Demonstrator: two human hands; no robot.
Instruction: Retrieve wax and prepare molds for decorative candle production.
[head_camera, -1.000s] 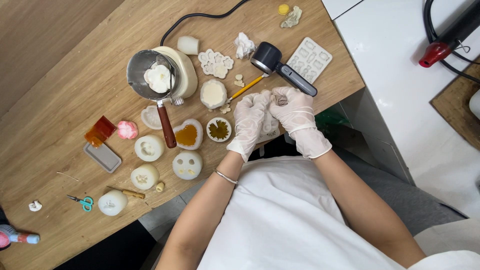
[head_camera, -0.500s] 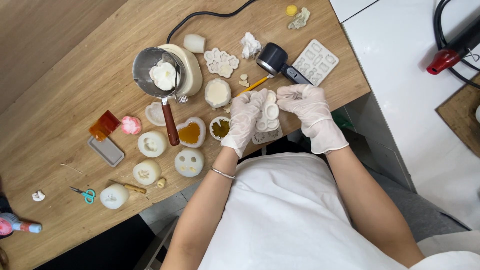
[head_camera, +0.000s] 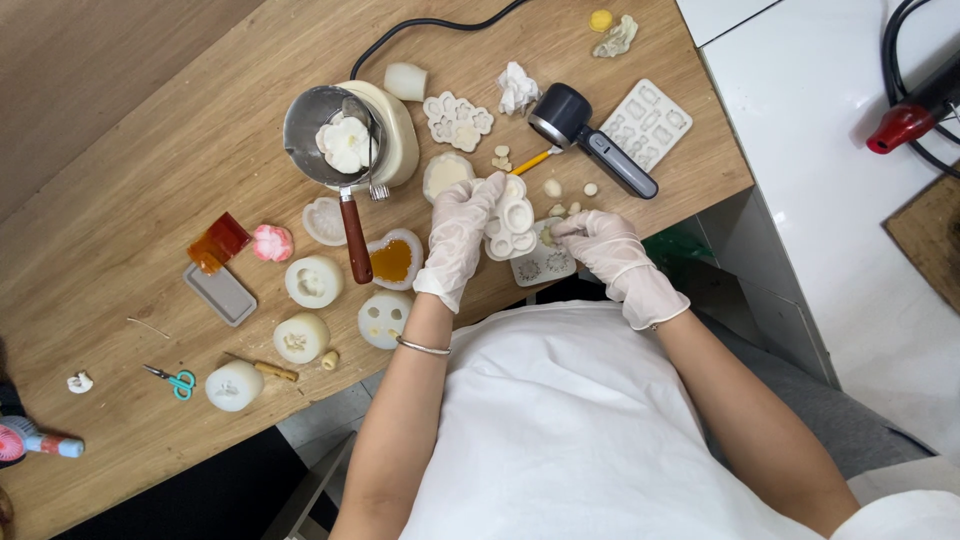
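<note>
At the centre of the frame, a white silicone mould (head_camera: 511, 217) is held clamped in the gloved left hand (head_camera: 457, 236). Just to its right, a small pale piece (head_camera: 549, 236) is pinched by the fingers of the gloved right hand (head_camera: 603, 245) over a flat mould (head_camera: 545, 264) on the wooden counter (head_camera: 150, 150). Higher up, a dark heat tool (head_camera: 590, 145) and a metal pot (head_camera: 322, 122) are seen.

White gloves (head_camera: 455, 235), a cream mold (head_camera: 512, 220), amber resin (head_camera: 391, 260), turquoise-handled scissors (head_camera: 176, 380), a tan wooden table (head_camera: 150, 150).
</note>
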